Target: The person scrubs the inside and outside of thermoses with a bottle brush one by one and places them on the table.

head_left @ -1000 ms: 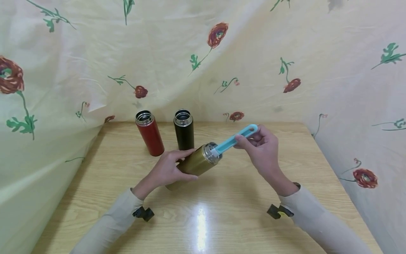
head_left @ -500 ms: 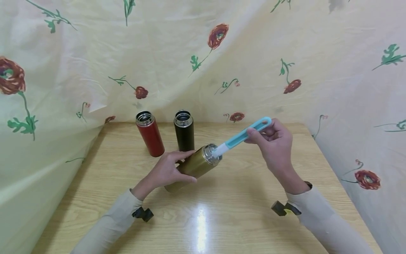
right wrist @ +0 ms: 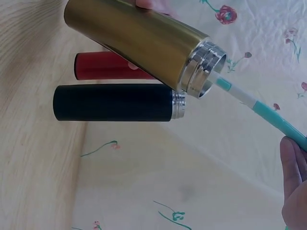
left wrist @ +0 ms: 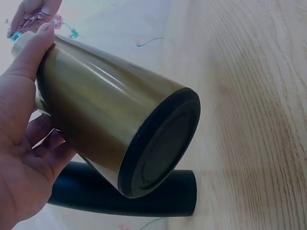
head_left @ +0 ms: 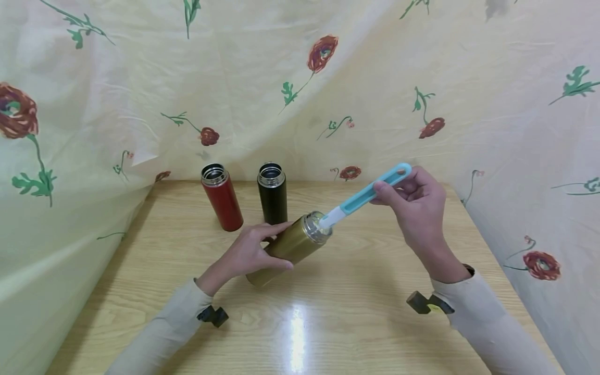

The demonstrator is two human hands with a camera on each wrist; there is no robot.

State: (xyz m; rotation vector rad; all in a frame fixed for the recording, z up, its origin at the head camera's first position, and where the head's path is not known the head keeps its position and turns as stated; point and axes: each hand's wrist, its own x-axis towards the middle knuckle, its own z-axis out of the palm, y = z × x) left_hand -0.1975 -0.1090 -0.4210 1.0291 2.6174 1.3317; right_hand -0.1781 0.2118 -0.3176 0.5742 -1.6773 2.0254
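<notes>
Two hands, glossy gold steel flask (head_left: 288, 245), slim turquoise plastic brush (head_left: 370, 194)

Tilted gold flask (head_left: 289, 245), brush (head_left: 363, 198) inside

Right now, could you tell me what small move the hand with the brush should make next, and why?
Probably a short push back in: the right hand holds the blue brush with only its tip in the mouth of the tilted gold flask, which the left hand steadies.
</notes>
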